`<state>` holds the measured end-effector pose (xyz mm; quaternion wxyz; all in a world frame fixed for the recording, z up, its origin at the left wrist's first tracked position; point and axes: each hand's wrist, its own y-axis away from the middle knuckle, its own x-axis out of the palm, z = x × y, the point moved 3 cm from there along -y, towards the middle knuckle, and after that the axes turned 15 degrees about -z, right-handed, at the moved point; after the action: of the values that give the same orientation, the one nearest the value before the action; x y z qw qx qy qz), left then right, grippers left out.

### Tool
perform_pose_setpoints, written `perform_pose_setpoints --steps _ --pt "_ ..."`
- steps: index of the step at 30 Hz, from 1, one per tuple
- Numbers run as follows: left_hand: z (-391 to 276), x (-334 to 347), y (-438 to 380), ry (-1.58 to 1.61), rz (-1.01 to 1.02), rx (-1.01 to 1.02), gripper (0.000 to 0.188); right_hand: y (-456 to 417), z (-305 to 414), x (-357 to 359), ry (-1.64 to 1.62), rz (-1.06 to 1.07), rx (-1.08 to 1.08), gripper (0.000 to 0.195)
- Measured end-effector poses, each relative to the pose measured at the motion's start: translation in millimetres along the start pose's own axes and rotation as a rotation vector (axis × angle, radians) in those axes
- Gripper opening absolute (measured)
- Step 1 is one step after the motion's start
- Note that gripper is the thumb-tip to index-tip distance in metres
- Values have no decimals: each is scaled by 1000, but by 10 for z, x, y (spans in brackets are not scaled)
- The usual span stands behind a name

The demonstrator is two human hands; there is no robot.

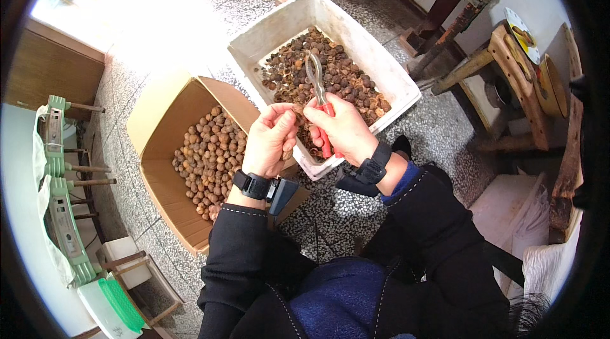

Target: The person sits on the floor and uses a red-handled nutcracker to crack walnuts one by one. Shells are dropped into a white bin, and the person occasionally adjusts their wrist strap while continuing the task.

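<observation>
My right hand [340,124] is closed around the red handles of metal nutcracker pliers [315,74], whose jaws point up and away. My left hand [274,136] is beside it, fingers curled, pinching a small brown piece [299,112], perhaps of walnut; another brown bit shows lower, by the curled fingers. Both hands are over the near corner of a white foam box [400,96] with dark nuts and broken shells [329,65] inside. Left of it, an open cardboard box [167,186] holds many whole walnuts [214,143], partly hidden by my left hand and sleeve.
Green-and-white plastic stools [62,220] lie sideways along the left wall. A green basket [119,305] sits at the lower left. To the right are a wooden stool [519,86] and a workbench [457,0]. A white sack [548,262] is at the lower right. The floor is speckled terrazzo.
</observation>
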<state>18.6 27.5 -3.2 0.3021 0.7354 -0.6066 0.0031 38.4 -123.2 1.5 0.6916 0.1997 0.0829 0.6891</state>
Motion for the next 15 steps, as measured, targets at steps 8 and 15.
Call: perform_pose_setpoints --steps 8,15 --pt "-66 107 97 -242 -47 145 34 -8 -24 -34 -16 12 -3 15" --pt "-78 110 62 -656 -92 684 40 28 27 -7 -81 49 59 21"
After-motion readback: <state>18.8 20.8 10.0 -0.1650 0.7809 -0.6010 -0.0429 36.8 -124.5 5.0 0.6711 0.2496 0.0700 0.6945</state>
